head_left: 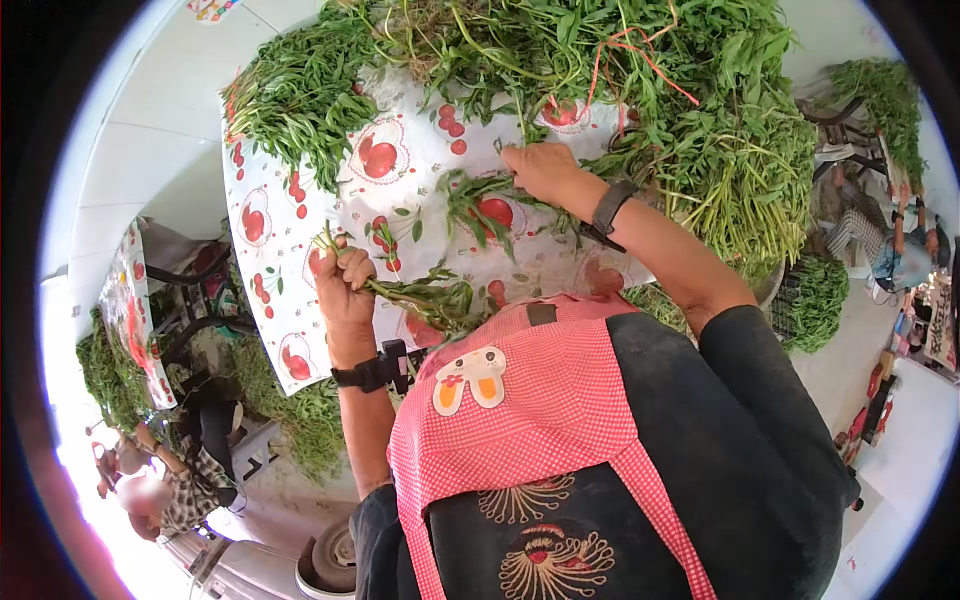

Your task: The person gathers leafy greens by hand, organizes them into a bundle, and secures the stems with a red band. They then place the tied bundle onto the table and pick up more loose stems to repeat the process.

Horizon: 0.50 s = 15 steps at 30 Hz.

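Observation:
My left hand [341, 282] is closed around a small bunch of green stalks [425, 297], cut ends up by my fingers, leaves trailing toward my red checked apron [540, 400]. My right hand [540, 168] reaches forward, fingers curled on a leafy sprig [478, 200] that lies on the apple-print tablecloth [300, 330]. It is at the near edge of a big heap of leafy greens [700, 130]. Both wrists carry black bands.
More greens [295, 95] are piled at the table's far left. A second table [135, 310] with the same cloth stands to the left, greens beneath it. A person [170, 490] sits at lower left, another [885, 240] at right beside a crate of greens [815, 300].

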Available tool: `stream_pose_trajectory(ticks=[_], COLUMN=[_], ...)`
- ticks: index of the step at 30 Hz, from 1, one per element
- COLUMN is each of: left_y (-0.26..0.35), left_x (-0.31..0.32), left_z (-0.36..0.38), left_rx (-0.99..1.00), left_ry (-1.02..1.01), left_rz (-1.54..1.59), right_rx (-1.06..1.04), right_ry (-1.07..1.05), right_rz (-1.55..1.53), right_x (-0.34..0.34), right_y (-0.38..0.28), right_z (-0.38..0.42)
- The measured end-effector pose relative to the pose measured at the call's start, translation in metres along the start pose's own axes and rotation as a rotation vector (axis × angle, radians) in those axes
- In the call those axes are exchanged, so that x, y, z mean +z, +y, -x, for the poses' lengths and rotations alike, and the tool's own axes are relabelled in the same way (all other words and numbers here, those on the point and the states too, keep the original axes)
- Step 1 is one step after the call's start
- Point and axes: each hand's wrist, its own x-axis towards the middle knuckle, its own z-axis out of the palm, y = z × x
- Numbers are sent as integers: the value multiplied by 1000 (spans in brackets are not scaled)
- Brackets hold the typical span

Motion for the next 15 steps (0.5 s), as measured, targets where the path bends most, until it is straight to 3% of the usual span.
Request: stream_pose_trajectory(ticks=[2, 4, 6, 9, 12, 15], left_y=[-1, 0, -6, -17, -24, -25], left_x=[-16, -32, -42, -46, -34, -36], left_z=[-9, -17, -25, -32, -30, -30], left_rx=[45, 86, 119, 162, 188, 217], left_ry=[83, 127, 199, 439, 471, 456], left_rz=[-33, -148, -172, -364, -434, -452], right_rx=[-11, -74, 92, 127, 48, 71], right_ry=[-13, 218, 156, 365, 556, 593], right_rz=[32, -195, -643, -948, -1023, -1242], right_x=[-12, -45, -110, -171, -201, -217], right_y=[0, -2, -8, 22, 60, 90], right_z=[-4, -8, -11, -26, -42, -67])
